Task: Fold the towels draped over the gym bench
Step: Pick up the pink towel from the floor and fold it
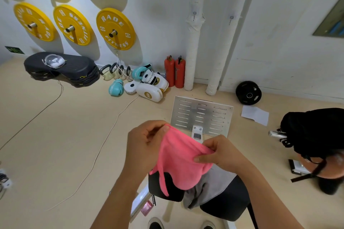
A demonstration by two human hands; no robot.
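A pink towel (178, 161) hangs in the air above the black gym bench (223, 206). My left hand (145, 141) pinches its upper left corner. At the towel's right edge, my right hand (219, 152) grips the cloth with thumb and fingers. The pink cloth sags between the two hands, and a thin strip dangles down on the left. A grey towel (206, 189) lies crumpled over the bench seat beneath the pink one.
A slotted metal plate (202, 115) lies on the floor past the bench. Boxing gloves (147, 85), two red extinguishers (175, 72), kettlebells (115, 72) and a black step stack (61, 69) line the wall. A person with black hair (316, 135) crouches at right. Cables cross the floor at left.
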